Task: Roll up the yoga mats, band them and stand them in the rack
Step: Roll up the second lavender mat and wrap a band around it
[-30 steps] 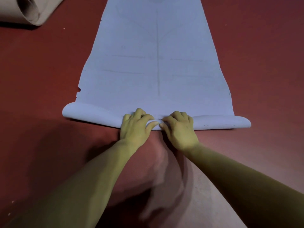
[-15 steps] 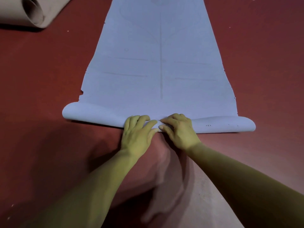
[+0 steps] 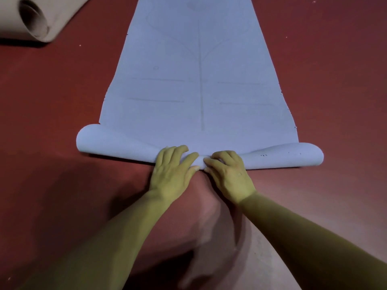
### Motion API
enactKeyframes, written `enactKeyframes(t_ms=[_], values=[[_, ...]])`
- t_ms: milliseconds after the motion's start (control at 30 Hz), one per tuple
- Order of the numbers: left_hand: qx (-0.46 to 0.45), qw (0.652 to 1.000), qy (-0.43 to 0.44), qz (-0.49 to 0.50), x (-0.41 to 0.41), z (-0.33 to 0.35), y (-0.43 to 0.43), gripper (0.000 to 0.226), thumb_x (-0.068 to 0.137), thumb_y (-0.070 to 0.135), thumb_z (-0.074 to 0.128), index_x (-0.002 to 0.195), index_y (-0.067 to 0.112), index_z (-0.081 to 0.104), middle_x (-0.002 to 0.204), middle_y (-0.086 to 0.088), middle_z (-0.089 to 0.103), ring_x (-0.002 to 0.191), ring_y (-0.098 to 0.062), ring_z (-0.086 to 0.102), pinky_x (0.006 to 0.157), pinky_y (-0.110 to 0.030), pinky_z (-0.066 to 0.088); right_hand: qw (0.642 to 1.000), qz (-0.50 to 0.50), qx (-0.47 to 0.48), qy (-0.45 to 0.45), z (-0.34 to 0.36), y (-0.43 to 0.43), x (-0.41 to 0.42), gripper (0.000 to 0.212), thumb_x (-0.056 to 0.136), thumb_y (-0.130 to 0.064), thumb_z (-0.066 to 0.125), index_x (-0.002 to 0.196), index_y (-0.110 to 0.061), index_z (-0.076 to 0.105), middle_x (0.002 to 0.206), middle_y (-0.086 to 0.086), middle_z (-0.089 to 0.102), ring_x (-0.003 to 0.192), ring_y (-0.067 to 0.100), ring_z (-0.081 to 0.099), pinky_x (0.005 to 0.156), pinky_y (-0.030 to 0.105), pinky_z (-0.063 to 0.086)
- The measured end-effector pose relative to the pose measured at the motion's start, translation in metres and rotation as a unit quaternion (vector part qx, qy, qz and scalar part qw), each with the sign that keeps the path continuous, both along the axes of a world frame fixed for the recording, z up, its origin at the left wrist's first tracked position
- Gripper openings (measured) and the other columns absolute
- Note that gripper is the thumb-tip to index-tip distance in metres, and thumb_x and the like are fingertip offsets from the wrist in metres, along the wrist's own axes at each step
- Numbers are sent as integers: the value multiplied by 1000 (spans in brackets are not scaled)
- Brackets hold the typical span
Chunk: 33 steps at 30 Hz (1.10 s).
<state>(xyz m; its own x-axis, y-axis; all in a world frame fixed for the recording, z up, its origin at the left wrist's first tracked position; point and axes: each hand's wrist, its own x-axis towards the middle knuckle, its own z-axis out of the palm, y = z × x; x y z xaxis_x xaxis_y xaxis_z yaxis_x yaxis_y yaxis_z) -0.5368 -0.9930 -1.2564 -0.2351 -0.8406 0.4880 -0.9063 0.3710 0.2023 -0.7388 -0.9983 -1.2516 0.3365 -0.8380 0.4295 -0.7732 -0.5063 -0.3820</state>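
Your left hand [image 3: 173,174] and right hand [image 3: 228,176] both grip the rolled end of the blue yoga mat [image 3: 199,91] mid-width, on the floor [image 3: 335,80]. The outer ends look baggy, so I'd spread wider and roll evenly.

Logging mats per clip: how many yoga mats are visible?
2. A blue mat lies at centre, its near end rolled under the left hand and right hand; a beige rolled mat lies top left. Others may be out of frame.
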Motion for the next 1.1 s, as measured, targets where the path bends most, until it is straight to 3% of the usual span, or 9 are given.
enactKeyframes(t_ms=[133, 233, 333, 467, 600, 767, 867, 967, 1100], values=[[31, 999, 20, 21, -1, 1, -8, 34, 93, 45, 49, 106, 24, 72, 103, 2, 62, 97, -22, 46, 98, -38, 35, 1000, 5, 20, 3, 4, -10, -1, 28, 98, -34, 61, 111, -14, 76, 102, 2, 67, 89, 27, 60, 81, 41, 51], [52, 998, 30, 20, -1, 4, -15, 33, 93, 46, 47, 103, 26, 72, 98, 4, 61, 91, -22, 49, 94, -35, 35, 999, 7, -20, 50, 14, -14, 1, 23, 96, -27, 66, 111, -12, 74, 101, 4, 66, 89, 28, 59, 81, 41, 49], [78, 995, 45, 30, -1, 7, -17, 33, 92, 46, 46, 102, 27, 72, 97, 5, 62, 89, -23, 51, 92, -35, 34, 997, 5, -24, 71, 19, -6, 3, 17, 91, -20, 70, 105, -10, 72, 102, 6, 64, 92, 28, 56, 84, 41, 48], [63, 997, 43, 7, 1, 9, -16, 32, 92, 45, 48, 109, 24, 66, 101, 1, 61, 92, -25, 54, 92, -36, 36, 996, -1, 5, 87, 23, -10, 8, 3, 90, -10, 68, 92, -10, 70, 93, 5, 61, 82, 29, 56, 75, 44, 52], [1, 998, 24, -57, 12, 6, -20, 27, 91, 43, 55, 104, 23, 66, 98, 0, 61, 91, -24, 56, 93, -38, 39, 990, 10, 68, 127, 32, -15, 11, 9, 85, -10, 65, 91, -12, 71, 93, 5, 63, 81, 30, 58, 74, 43, 55], [63, 994, 7, -89, 16, 18, -40, 29, 88, 41, 50, 93, 22, 72, 91, 1, 61, 83, -26, 59, 85, -37, 38, 968, 43, 151, 198, 63, -32, 19, 25, 87, -23, 48, 87, -13, 71, 88, 8, 62, 80, 34, 60, 68, 41, 55], [79, 991, 16, -105, 19, 20, -38, 28, 87, 39, 51, 91, 21, 72, 92, 1, 61, 82, -28, 59, 81, -37, 37, 975, 44, 117, 182, 59, -27, 26, 23, 80, -28, 53, 78, -13, 70, 83, 7, 61, 74, 32, 59, 61, 36, 53], [80, 991, -9, -110, 20, 16, -46, 31, 93, 44, 48, 92, 22, 69, 93, 3, 61, 83, -26, 54, 79, -37, 36, 987, 21, 97, 123, 40, -28, 20, 18, 87, -25, 59, 79, -11, 68, 87, 6, 61, 80, 28, 56, 70, 39, 53], [87, 994, -11, -67, 13, 12, -55, 29, 93, 42, 47, 92, 21, 67, 91, 3, 60, 81, -26, 55, 79, -37, 36, 995, 29, 60, 78, 23, -41, 10, 27, 99, -29, 58, 95, -7, 73, 97, 8, 67, 86, 30, 61, 81, 42, 55]])
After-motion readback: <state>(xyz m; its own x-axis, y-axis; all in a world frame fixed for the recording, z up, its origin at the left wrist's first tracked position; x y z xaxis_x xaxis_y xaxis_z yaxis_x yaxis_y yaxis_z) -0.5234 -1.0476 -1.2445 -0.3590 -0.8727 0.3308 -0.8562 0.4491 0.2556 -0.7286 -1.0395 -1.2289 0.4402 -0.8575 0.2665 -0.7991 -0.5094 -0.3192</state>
